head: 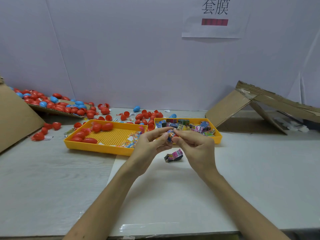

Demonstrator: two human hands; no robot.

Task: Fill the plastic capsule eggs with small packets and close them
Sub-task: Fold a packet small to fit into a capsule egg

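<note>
Blue, crinkly packet [170, 135] in the tight fingertip grip of left hand [149, 144] and right hand [195, 146].

Both hands meet in the middle, just in front of 2 yellow trays. The left hand [150, 144] and right hand [194, 146] pinch one small packet [170, 135] w/ the fingertips; sth red shows beside it. A second packet [174, 155] lies on the white sheet [173, 196], just under the hands. The left tray [97, 148] holds red eggs [107, 126]; the right tray [217, 139] holds many packets [199, 128].
</note>
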